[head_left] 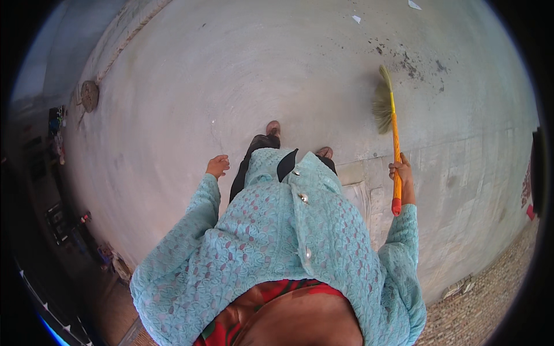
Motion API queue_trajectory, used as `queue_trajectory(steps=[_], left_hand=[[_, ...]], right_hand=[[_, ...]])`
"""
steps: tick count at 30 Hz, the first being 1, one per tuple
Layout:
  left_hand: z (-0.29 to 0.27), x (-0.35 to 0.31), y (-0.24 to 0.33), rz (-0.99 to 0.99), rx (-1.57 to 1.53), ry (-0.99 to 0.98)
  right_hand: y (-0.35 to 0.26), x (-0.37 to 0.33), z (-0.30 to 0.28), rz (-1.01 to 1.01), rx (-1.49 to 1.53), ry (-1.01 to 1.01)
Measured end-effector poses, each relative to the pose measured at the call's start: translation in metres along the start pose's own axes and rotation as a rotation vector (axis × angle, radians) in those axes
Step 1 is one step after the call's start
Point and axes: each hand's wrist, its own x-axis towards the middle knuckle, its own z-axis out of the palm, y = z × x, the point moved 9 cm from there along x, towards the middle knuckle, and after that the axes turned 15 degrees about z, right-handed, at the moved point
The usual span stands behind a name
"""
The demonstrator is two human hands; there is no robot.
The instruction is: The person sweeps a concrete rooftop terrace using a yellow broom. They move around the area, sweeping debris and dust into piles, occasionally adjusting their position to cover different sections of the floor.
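My right hand (403, 170) is closed round the orange handle of a broom (396, 135). The handle has a red end cap near my wrist and a yellow collar at the far end. Its soft greenish-brown bristles fan out to the left over the grey floor (277, 69). Dark crumbs of debris (411, 69) lie scattered beyond the bristles and to their right. My left hand (218, 166) hangs at my left side, holding nothing, with its fingers loosely bent and slightly apart. Both my sleeves are light blue.
White scraps (356, 19) lie at the far side. A brown round object (89, 96) sits by the left wall edge. Dark clutter (57, 222) lines the left. Small bricks or stones (490, 288) pave the lower right. My shoes (273, 128) stand mid-floor.
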Motion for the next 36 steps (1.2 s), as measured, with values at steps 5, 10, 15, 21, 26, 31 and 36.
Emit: queue_trajectory(steps=[5, 10, 15, 21, 26, 31, 36], left_hand=[[-0.039, -0.041, -0.051, -0.105, -0.050, 0.163], [-0.021, -0.048, -0.107, -0.338, -0.103, 0.101], [0.017, 0.029, -0.085, -0.277, -0.243, 0.034], [0.026, 0.103, 0.010, -0.063, -0.357, -0.027], [-0.006, 0.124, 0.029, -0.059, -0.344, 0.043], [-0.024, 0.102, 0.040, -0.083, -0.357, 0.185], [0.008, 0.055, 0.024, -0.194, -0.342, 0.182]], right_hand=[[-0.071, -0.018, 0.064, -0.220, -0.263, 0.143], [-0.094, -0.065, 0.156, -0.301, -0.138, -0.078], [-0.080, -0.109, 0.264, -0.153, -0.058, -0.436], [-0.047, -0.111, 0.365, 0.273, 0.027, -0.730], [-0.023, -0.061, 0.427, 0.603, 0.046, -0.878], [-0.024, 0.019, 0.428, 0.688, -0.010, -0.765], [-0.106, 0.061, 0.344, 0.688, 0.311, -0.882]])
